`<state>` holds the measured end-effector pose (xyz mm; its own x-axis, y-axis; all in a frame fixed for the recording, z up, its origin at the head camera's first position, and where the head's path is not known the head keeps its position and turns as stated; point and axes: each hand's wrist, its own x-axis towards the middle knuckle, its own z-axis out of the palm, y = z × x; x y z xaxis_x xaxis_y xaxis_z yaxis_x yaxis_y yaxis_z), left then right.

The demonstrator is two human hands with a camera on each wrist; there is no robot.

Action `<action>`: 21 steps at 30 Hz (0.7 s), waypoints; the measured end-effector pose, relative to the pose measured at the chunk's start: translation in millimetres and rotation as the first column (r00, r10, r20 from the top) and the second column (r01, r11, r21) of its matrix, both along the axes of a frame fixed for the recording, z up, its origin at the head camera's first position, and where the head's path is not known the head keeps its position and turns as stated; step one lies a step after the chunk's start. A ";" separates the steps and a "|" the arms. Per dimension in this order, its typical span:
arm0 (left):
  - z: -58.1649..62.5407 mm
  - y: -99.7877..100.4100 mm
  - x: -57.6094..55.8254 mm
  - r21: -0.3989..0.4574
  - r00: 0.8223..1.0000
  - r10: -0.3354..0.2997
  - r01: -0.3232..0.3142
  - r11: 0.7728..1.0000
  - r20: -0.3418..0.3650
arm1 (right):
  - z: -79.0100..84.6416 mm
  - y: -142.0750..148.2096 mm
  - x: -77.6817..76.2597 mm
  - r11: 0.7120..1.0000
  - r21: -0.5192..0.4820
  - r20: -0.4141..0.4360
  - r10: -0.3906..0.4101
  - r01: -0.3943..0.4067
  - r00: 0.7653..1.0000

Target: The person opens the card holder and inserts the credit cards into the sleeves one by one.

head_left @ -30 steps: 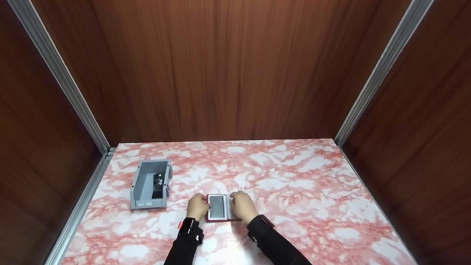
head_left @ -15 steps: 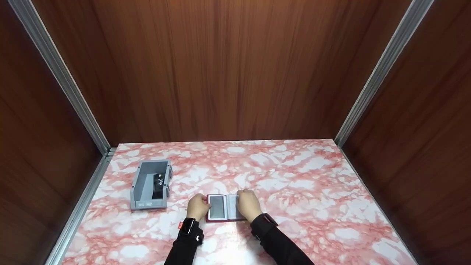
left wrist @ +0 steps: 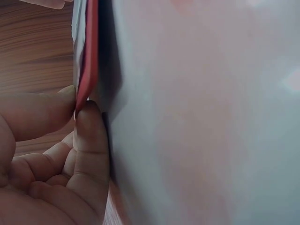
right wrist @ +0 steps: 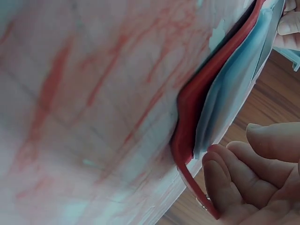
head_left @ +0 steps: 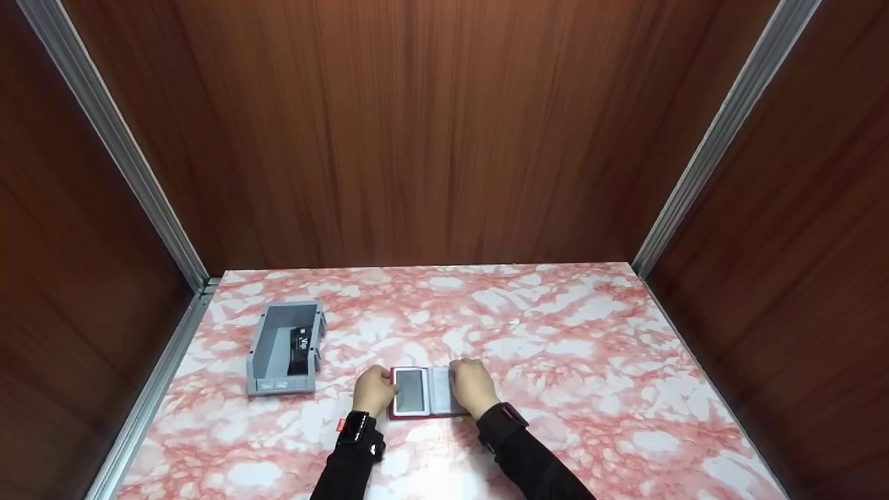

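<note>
A red card holder (head_left: 410,417) lies spread on the table, with clear plastic sleeves (head_left: 440,396) inside. Its left side shows a grey panel with a white border. My left hand (head_left: 373,390) pinches the left edge of the cover between thumb and index finger, seen close up in the left wrist view. At the holder's right side is my right hand (head_left: 474,389). In the right wrist view, its fingertips (right wrist: 217,176) touch the holder beside the sleeves and the red cover (right wrist: 201,84), while the thumb stands apart. Part of the right side is hidden under that hand.
A grey plastic bin (head_left: 281,384) stands at the left of the table, holding a black card-like item (head_left: 299,351) marked "Vip". The table (head_left: 542,333) has a red and white marbled top. Brown wood-grain walls (head_left: 417,139) enclose it at the back and sides.
My right hand has moved to the right, and more of the clear sleeves on the holder's right side shows. The left hand has stayed at the left edge.
</note>
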<state>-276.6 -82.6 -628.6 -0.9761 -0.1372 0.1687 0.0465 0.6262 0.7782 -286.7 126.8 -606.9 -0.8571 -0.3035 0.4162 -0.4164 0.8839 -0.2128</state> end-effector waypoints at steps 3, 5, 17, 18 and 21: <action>-0.3 -0.2 0.1 0.007 1.000 -0.002 0.002 1.000 0.005 | 0.1 0.7 0.2 1.000 -0.002 0.002 0.015 -0.015 1.000; -0.5 -0.6 -0.1 0.008 1.000 -0.003 0.003 1.000 0.009 | 0.6 1.1 0.5 1.000 0.001 0.011 0.021 -0.021 1.000; -1.7 -1.0 0.2 -0.007 1.000 -0.002 0.002 1.000 -0.018 | 2.1 2.0 5.2 1.000 -0.024 0.065 0.021 -0.019 0.998; -1.3 -0.9 0.5 -0.007 1.000 -0.002 0.002 1.000 -0.015 | 1.9 2.0 5.2 1.000 -0.026 0.066 0.018 -0.017 0.998; -0.4 -0.7 0.7 -0.006 1.000 -0.001 0.001 1.000 -0.009 | 1.0 2.1 4.8 0.999 -0.032 0.066 0.015 -0.012 0.998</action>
<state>-275.9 -83.3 -628.9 -0.9746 -0.1353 0.1785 0.0541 0.6311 0.7738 -281.9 128.8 -605.8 -0.8790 -0.3029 0.3681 -0.4123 0.8708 -0.2678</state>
